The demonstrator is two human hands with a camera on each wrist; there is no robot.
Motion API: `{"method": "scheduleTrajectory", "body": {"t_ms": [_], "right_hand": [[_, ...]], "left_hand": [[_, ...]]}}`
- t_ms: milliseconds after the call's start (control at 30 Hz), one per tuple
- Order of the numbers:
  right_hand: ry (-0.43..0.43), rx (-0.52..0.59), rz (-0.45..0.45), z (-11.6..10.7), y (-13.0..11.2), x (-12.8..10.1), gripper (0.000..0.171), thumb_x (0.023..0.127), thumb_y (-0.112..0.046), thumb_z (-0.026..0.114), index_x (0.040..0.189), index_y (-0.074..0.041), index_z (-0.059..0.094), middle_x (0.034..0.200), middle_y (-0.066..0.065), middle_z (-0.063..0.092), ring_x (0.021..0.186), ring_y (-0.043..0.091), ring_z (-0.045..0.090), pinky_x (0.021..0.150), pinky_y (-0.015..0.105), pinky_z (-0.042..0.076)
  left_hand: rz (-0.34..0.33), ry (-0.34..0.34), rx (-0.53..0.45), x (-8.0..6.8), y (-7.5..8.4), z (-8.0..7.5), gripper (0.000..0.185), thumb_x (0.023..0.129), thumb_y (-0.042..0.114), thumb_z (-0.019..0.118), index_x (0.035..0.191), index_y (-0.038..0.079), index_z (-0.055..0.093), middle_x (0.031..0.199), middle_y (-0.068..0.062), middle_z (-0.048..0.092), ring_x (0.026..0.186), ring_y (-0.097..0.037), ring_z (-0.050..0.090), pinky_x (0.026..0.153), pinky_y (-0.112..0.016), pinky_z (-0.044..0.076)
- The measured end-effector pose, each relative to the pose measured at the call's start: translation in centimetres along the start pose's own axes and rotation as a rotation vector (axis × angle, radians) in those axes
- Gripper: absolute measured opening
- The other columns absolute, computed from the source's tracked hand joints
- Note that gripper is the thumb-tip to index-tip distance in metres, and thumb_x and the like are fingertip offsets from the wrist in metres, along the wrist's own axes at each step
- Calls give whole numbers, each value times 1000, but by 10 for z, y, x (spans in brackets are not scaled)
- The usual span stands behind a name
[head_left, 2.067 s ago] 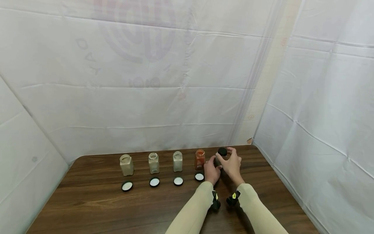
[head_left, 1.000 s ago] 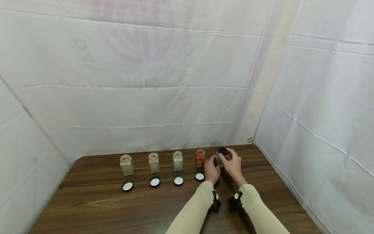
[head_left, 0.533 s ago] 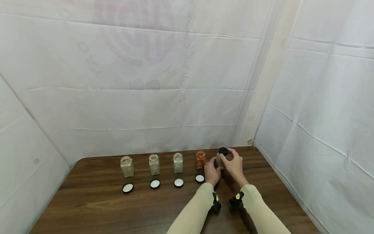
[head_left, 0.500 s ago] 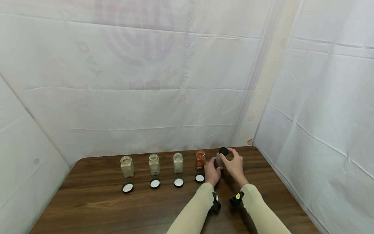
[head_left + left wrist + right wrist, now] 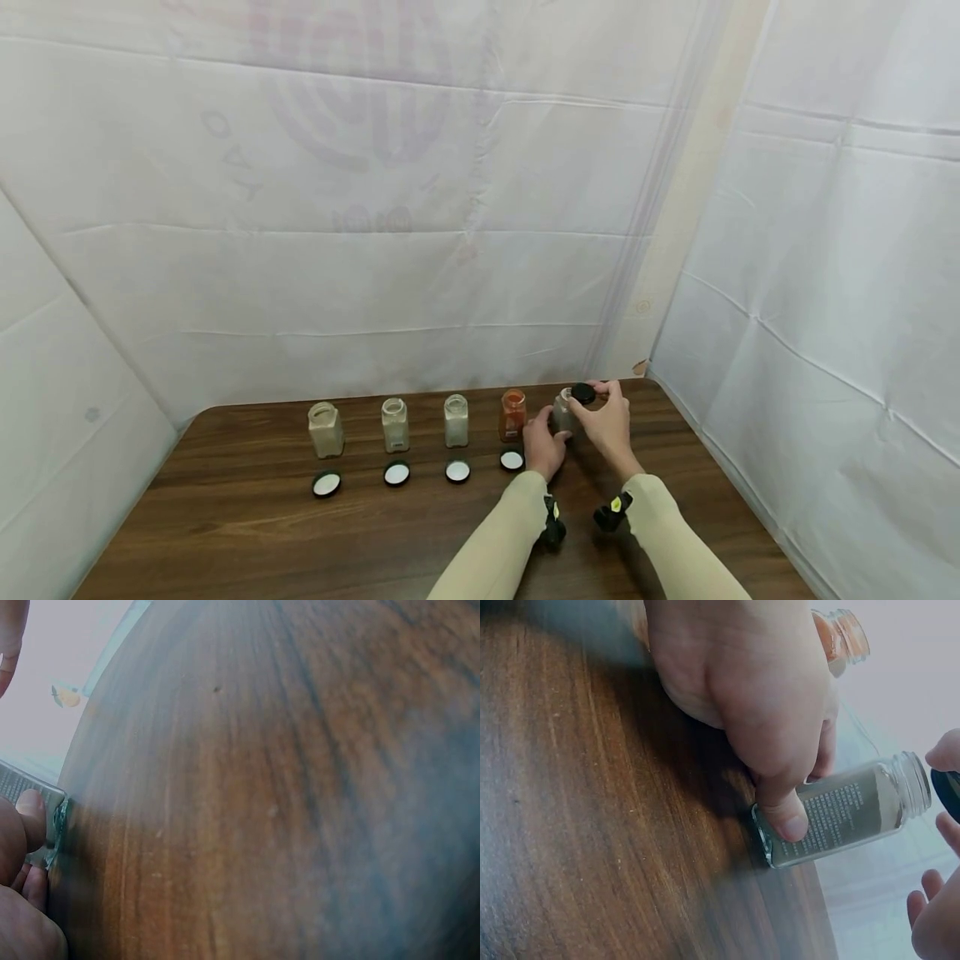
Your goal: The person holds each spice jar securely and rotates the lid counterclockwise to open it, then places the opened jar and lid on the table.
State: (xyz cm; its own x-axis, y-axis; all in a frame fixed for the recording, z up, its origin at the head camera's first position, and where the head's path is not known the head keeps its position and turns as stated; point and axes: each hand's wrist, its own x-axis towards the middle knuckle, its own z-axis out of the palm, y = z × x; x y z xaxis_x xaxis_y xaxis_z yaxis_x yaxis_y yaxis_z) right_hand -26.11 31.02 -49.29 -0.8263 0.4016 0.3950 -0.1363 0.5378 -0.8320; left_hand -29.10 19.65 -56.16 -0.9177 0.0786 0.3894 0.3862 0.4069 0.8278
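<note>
In the head view my left hand (image 5: 544,444) grips a glass spice jar (image 5: 562,412) standing at the right end of a row. The right wrist view shows the jar's (image 5: 847,814) grey-brown powder, its printed label, its bare threaded mouth, and the left thumb pressing the label low down. Just right of that mouth, my right hand (image 5: 609,423) pinches a black lid (image 5: 583,393) between thumb and fingers, apart from the jar. At the left edge of the left wrist view, part of the jar (image 5: 15,782) and the left fingers appear; the rest is cut off.
Left of the hands stand several uncapped jars: one with orange-red powder (image 5: 513,419), others pale, such as the leftmost jar (image 5: 326,432). Before each lies a lid, white inside up, like the nearest lid (image 5: 512,460). White sheeting (image 5: 420,275) rises behind the wooden table (image 5: 315,550).
The black lid has come off the jar and moved right with my right hand, baring the jar's mouth. My left hand keeps its grip on the jar.
</note>
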Motion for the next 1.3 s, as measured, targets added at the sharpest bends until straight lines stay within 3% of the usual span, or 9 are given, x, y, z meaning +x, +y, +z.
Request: {"method": "scheduleTrajectory", "body": {"t_ms": [267,533,833,1033,1167,1300], "right_hand": [[55,-24,11,-4,3,1,44,84,-18,84,114,-3,55,120,17,64,110,34,51,89,48,43],[45,-35,48,-13,9,-6,45,88,-24,83,111,-3,51,114,19,57,108,33,50,87,48,44],[62,-7,-26,-22,14,-8,44,90,-29,82,120,-3,63,108,19,71,101,35,66,85,48,50],[80,-67,-69,-21,21,-9,41,92,-23,80,125,0,69,105,21,72,99,38,64,84,49,48],[53,-126,-53,-23,24,-12,40,93,-24,78,125,-1,71,105,22,70,100,39,58,84,49,45],[-28,-188,-32,-26,26,-13,42,93,-27,78,126,-2,71,103,21,68,99,37,55,84,48,43]], "left_hand": [[-31,-24,13,1,1,0,43,84,4,80,126,5,68,115,-16,73,108,-38,65,93,-50,56],[-37,-34,3,-3,1,-1,44,86,3,79,128,3,67,117,-15,72,111,-36,65,95,-50,55],[-44,-27,-4,-1,0,1,43,85,4,80,127,4,68,118,-16,72,111,-37,65,95,-51,55],[-61,-28,-5,0,-2,1,44,85,5,81,128,4,68,118,-15,72,111,-36,65,96,-50,55],[-59,-32,-6,0,-2,1,45,85,5,81,128,3,67,119,-16,72,111,-36,65,96,-50,55],[-57,-30,1,1,-1,1,45,84,5,82,128,4,68,118,-15,72,111,-36,65,95,-49,55]]}}
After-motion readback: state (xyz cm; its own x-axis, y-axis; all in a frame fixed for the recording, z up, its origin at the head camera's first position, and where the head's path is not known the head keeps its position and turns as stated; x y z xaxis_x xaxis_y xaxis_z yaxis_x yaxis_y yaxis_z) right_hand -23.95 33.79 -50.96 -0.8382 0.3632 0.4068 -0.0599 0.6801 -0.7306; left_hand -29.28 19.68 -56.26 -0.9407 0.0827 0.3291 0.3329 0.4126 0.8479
